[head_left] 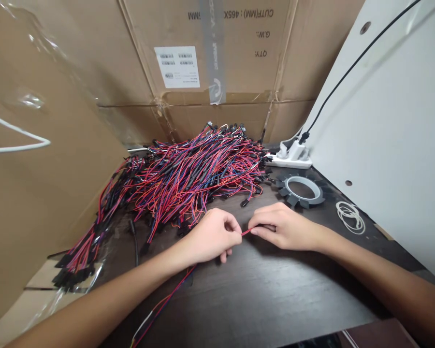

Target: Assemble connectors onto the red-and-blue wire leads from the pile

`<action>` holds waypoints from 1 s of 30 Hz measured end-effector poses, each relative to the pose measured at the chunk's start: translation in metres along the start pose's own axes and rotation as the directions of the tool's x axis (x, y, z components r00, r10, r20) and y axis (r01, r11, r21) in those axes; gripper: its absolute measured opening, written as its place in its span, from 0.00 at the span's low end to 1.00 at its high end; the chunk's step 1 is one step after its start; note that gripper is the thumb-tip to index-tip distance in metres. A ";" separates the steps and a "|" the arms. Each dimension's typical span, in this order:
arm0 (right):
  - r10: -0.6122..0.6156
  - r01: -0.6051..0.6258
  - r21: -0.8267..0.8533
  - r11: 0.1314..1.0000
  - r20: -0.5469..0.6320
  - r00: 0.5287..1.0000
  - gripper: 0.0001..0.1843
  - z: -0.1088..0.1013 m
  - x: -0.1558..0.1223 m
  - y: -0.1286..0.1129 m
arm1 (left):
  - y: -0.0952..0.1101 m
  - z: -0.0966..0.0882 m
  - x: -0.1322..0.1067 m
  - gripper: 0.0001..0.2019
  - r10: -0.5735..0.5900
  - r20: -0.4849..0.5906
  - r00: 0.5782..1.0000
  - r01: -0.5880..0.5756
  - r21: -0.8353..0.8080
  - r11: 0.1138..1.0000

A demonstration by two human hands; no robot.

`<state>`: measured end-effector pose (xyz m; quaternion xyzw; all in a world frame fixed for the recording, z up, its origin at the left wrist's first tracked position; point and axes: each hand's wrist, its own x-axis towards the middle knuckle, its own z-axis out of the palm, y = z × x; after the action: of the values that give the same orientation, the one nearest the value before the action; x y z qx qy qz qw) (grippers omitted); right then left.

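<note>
Wire pinched: left hand; right hand

A heap of wires lies on the table, boxes standing behind it. Before it, the left hand and right hand pinch one wire between them. To the right sit a power strip, tape roll and loose rings, beside a panel.
</note>
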<state>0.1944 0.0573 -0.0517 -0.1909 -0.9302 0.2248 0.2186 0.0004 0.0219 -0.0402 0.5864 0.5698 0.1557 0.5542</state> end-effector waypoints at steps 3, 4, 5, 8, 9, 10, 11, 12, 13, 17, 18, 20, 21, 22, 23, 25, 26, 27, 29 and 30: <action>-0.005 0.005 0.008 1.000 0.023 1.000 0.12 -0.003 -0.001 0.000 | 0.000 -0.001 0.000 0.06 0.000 0.021 1.000 0.000 0.001 1.000; -0.008 0.008 0.007 1.000 0.026 1.000 0.12 -0.005 -0.001 0.000 | 0.000 -0.001 0.000 0.06 -0.001 0.028 1.000 0.001 -0.009 1.000; -0.010 0.010 0.003 1.000 0.027 1.000 0.12 -0.006 -0.001 0.001 | -0.001 -0.002 0.000 0.06 -0.004 0.034 0.999 0.004 -0.022 1.000; -0.009 0.009 -0.021 1.000 0.007 1.000 0.11 -0.013 -0.003 0.006 | -0.001 -0.004 0.001 0.05 -0.016 0.034 0.999 0.018 -0.065 0.998; -0.007 0.007 -0.028 1.000 -0.004 1.000 0.11 -0.015 -0.004 0.007 | -0.001 -0.006 0.002 0.05 -0.017 0.032 0.999 0.020 -0.081 0.996; -0.007 0.006 -0.031 0.999 -0.012 1.000 0.10 -0.017 -0.004 0.009 | -0.002 -0.007 0.002 0.04 -0.016 0.031 0.999 0.019 -0.099 0.995; -0.008 0.007 -0.032 0.999 -0.019 1.000 0.10 -0.019 -0.005 0.010 | -0.002 -0.008 0.002 0.04 -0.012 0.036 0.999 0.016 -0.117 0.993; -0.010 0.009 -0.029 1.000 -0.020 1.000 0.10 -0.021 -0.006 0.012 | -0.002 -0.009 0.003 0.04 -0.010 0.043 0.999 0.015 -0.131 0.991; -0.012 0.012 -0.024 1.000 -0.015 1.000 0.10 -0.023 -0.006 0.012 | -0.003 -0.010 0.003 0.04 -0.008 0.051 0.999 0.015 -0.138 0.990; -0.024 0.024 -0.031 0.999 -0.011 1.000 0.11 -0.026 -0.007 0.015 | -0.004 -0.011 0.004 0.04 -0.006 0.069 0.998 0.011 -0.079 0.997; -0.024 0.024 -0.036 0.999 -0.014 1.000 0.11 -0.026 -0.007 0.016 | -0.004 -0.011 0.003 0.04 -0.002 0.068 0.998 0.006 -0.054 0.999; -0.026 0.026 -0.040 0.999 -0.013 1.000 0.11 -0.027 -0.008 0.017 | -0.003 -0.010 0.003 0.04 0.009 0.071 0.997 -0.008 -0.010 1.000; -0.026 0.026 -0.038 0.999 -0.006 1.000 0.11 -0.028 -0.008 0.018 | -0.003 -0.010 0.002 0.05 0.011 0.076 0.997 -0.012 0.006 1.000; -0.027 0.027 -0.034 0.999 0.001 1.000 0.11 -0.028 -0.008 0.019 | -0.002 -0.011 0.002 0.05 0.013 0.083 0.996 -0.015 0.022 1.000; -0.027 0.028 -0.029 0.999 0.008 1.000 0.10 -0.028 -0.008 0.019 | -0.002 -0.011 0.001 0.05 0.013 0.090 0.996 -0.017 0.040 0.999; -0.027 0.027 -0.020 0.999 0.019 0.999 0.10 -0.029 -0.008 0.018 | -0.001 -0.011 0.001 0.04 0.010 0.104 0.994 -0.019 0.082 0.996; -0.026 0.026 -0.019 0.999 0.022 0.999 0.10 -0.029 -0.008 0.018 | -0.001 -0.011 0.000 0.04 0.006 0.111 0.994 -0.017 0.102 0.995; -0.025 0.026 -0.020 0.999 0.026 0.999 0.10 -0.029 -0.008 0.018 | -0.001 -0.011 0.000 0.04 0.001 0.117 0.993 -0.015 0.116 0.993; -0.027 0.028 -0.029 0.999 0.028 0.999 0.10 -0.030 -0.009 0.018 | -0.001 -0.010 -0.001 0.05 -0.004 0.132 0.991 -0.012 0.120 0.993; -0.027 0.028 -0.038 0.999 0.025 0.999 0.10 -0.031 -0.009 0.019 | -0.002 -0.010 -0.001 0.05 0.000 0.138 0.990 -0.016 0.113 0.993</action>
<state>0.2221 0.0789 -0.0390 -0.1794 -0.9394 0.2063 0.2068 -0.0087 0.0257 -0.0379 0.6286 0.5359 0.0843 0.5573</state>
